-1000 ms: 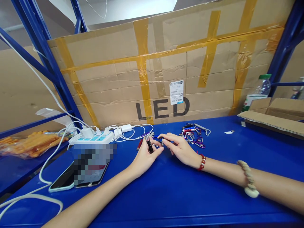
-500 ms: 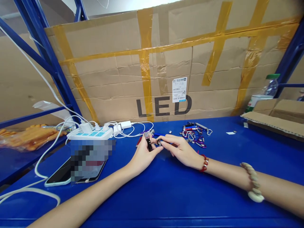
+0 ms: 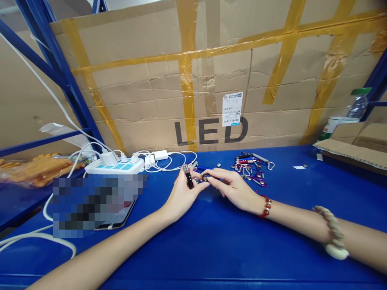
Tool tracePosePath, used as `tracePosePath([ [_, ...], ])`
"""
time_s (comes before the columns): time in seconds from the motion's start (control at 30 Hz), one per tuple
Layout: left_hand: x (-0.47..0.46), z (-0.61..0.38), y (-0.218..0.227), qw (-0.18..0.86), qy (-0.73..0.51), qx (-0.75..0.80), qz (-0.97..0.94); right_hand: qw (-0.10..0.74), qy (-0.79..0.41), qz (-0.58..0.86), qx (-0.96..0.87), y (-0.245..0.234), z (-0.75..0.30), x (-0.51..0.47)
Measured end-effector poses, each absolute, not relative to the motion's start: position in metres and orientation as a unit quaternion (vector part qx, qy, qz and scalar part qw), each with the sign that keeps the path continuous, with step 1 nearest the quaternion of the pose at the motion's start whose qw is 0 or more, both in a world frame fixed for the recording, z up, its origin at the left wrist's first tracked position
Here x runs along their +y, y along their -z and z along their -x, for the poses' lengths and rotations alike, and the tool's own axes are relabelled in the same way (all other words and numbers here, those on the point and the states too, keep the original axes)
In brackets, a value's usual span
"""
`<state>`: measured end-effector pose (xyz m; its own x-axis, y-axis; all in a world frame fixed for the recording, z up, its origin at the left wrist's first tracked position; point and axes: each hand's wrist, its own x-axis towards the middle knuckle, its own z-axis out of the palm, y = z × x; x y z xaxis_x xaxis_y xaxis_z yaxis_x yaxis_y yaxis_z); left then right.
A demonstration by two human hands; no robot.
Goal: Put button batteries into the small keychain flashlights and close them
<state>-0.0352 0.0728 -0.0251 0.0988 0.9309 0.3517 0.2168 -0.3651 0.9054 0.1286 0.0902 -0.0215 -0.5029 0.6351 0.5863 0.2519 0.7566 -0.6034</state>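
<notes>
Upright in the grip of my left hand [image 3: 180, 198] is a small black pen-shaped flashlight [image 3: 188, 178] with a silver head. My right hand [image 3: 238, 188] pinches a black carabiner clip [image 3: 205, 175] right beside it, and the fingertips of both hands meet there. Small silver parts show between the fingers; whether they join clip and flashlight, I cannot tell. Just behind the hands lies a blue flashlight [image 3: 205, 167], partly covered. Further right is a pile of several small flashlights with carabiners [image 3: 248, 162], in red, blue, black, silver and purple.
A white power strip [image 3: 116, 167] with tangled white cables stands at the left, behind a phone [image 3: 128, 215] partly blurred out. An open cardboard box [image 3: 350, 151] and a green-capped bottle [image 3: 347, 110] are at the right. A large carton [image 3: 145, 100] walls off the back.
The view has shifted slightly. Both hands stay together around the flashlight and carabiner clip, with only slight finger movement.
</notes>
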Motion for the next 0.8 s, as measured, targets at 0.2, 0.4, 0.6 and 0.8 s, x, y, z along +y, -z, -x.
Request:
tracePosePath([
  [0.2, 0.074, 0.035, 0.024, 0.364, -0.492, 0.442, -0.656, 0.396, -0.198, 0.254, -0.86, 0.019, -0.129, 0.089],
  [0.4, 0.071, 0.034, 0.023, 0.372, -0.432, 0.453, -0.685, 0.39, -0.163, 0.235, -0.875, 0.02, -0.131, 0.089],
  [0.6, 0.069, 0.034, 0.023, 0.301, -0.409, 0.472, -0.72, 0.417, -0.162, 0.266, -0.854, 0.02, -0.132, 0.093],
  [0.8, 0.068, 0.034, 0.018, 0.245, -0.375, 0.537, -0.715, 0.35, -0.189, 0.359, -0.844, 0.024, -0.153, 0.12],
])
